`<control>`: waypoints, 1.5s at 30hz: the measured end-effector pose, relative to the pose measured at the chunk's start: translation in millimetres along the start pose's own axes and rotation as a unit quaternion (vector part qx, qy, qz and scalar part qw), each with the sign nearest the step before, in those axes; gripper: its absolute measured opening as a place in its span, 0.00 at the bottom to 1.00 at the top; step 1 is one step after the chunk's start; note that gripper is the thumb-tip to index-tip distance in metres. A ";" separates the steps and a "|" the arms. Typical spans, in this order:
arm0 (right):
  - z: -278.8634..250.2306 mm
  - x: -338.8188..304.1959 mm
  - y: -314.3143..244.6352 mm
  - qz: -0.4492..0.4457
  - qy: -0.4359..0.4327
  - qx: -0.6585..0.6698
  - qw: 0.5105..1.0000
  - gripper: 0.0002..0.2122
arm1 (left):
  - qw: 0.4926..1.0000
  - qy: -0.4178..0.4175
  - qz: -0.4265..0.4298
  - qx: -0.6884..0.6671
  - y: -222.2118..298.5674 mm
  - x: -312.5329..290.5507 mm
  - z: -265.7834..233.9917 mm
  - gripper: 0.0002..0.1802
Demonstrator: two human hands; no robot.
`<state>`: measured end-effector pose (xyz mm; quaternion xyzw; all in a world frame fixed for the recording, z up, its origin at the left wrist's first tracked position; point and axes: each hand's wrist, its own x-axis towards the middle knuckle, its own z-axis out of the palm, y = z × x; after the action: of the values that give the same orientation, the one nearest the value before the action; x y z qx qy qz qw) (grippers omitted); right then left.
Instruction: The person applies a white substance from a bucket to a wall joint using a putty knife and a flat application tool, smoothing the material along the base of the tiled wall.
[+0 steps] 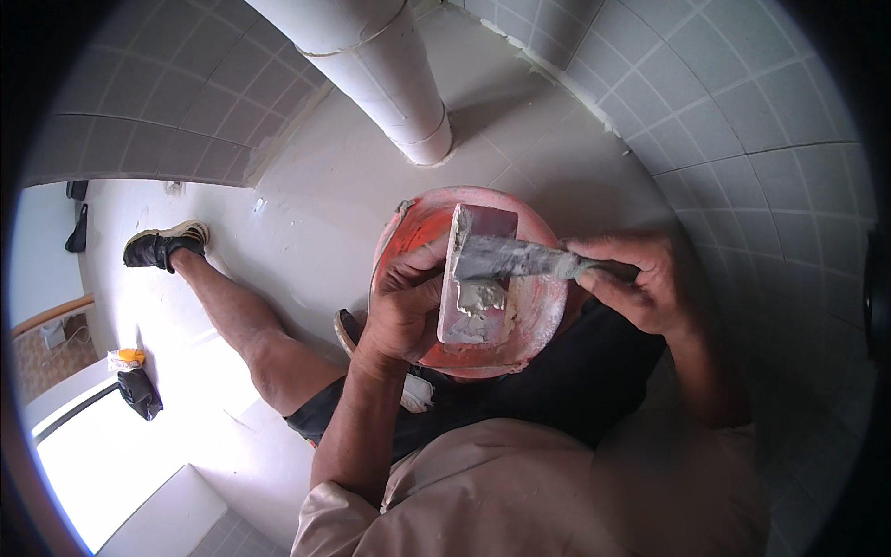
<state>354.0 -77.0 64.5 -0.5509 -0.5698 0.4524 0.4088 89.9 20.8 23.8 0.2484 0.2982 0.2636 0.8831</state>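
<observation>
Over a red, paste-smeared bucket (399, 249), my left hand (406, 302) grips a small rectangular trowel (455, 327) by its left side. Pale, wet-looking paste (483, 297) lies in a lump on the trowel's flat face, and more coats its edges. From the right, my right hand (640, 278) pinches the handle of a putty knife (515, 260), whose grey, crusted blade rests across or just over the trowel face; contact is hard to tell. My left fingers are partly hidden behind the trowel. The bucket stands between my legs.
A thick white pipe (390, 88) rises from the floor beyond the bucket. Grey tiled walls (733, 121) close in at the right and upper left. My outstretched leg (223, 306) lies to the left. A black bag (139, 395) and an orange-yellow packet (128, 357) sit farther left.
</observation>
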 end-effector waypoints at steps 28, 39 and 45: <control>-42.9 248.9 265.1 -0.066 0.376 -0.441 0.813 0.16 | 0.993 -0.028 0.014 -0.115 10.3 -21.1 -50.0 0.26; -1.9 285.0 233.5 -0.027 0.368 -0.374 0.851 0.18 | 0.992 -0.022 0.022 -0.119 10.0 -25.4 -50.5 0.26; 8.5 285.8 231.2 0.048 0.395 -0.364 0.843 0.20 | 0.995 -0.002 0.043 -0.095 12.2 -32.3 -56.4 0.24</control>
<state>388.7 203.8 -170.4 -0.8185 -0.4570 -0.0238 0.3473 26.9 25.9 4.4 0.1767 0.2595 0.3275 0.8912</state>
